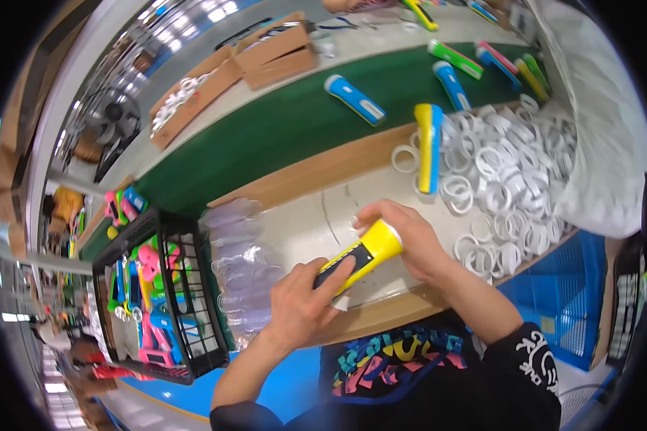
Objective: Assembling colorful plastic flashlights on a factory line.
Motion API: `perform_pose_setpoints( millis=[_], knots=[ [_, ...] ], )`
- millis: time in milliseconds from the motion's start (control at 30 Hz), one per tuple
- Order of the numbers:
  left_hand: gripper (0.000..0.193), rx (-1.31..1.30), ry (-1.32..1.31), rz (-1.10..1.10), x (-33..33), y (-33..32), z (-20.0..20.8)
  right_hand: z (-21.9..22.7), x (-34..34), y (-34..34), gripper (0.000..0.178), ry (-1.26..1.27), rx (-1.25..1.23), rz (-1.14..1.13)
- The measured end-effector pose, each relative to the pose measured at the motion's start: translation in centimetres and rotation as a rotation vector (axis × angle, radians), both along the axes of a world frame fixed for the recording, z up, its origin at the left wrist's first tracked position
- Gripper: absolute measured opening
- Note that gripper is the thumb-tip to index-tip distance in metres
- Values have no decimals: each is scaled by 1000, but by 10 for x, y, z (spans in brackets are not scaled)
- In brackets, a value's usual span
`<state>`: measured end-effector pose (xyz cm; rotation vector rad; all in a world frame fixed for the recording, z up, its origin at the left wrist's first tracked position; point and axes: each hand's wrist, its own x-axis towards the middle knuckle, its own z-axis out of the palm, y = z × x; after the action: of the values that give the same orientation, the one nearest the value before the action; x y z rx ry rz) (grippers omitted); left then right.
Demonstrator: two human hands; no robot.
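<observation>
A yellow flashlight [378, 248] with a black panel lies slantwise across the middle, its wide head pointing up and to the right. My left hand [300, 305] is wrapped round its handle, the thumb lying on the black panel. At the head, where a white rim shows, my right hand [413, 237] curls its fingers over the end. Right of my hands is a heap of white rings [507, 169]. To the left lie rows of clear round lenses [241, 251]. A yellow-and-blue flashlight [428, 147] rests at the near edge of the ring heap.
A cardboard-edged tray [295, 176] surrounds the rings and lenses. Beyond it, a green conveyor belt [266, 118] carries a blue flashlight [356, 99] and several others. At left stands a black crate [176, 370] of coloured flashlights. Cardboard boxes [277, 61] sit on the far ledge.
</observation>
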<state>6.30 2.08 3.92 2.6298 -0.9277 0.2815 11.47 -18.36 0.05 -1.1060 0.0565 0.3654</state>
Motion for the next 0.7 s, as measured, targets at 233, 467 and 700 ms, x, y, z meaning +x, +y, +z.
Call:
perform_pose_setpoints(
  millis=[233, 467, 700],
  knots=[
    [58, -1134, 1275, 192, -27, -5, -18, 10, -25, -22, 52, -56, 248, 109],
    [59, -1586, 1689, 70, -52, -44, -34, 2, -40, -7, 39, -78, 555, -65],
    [46, -1001, 1347, 367, -70, -62, -14, 18, -51, -6, 28, -146, 534, -53]
  ],
)
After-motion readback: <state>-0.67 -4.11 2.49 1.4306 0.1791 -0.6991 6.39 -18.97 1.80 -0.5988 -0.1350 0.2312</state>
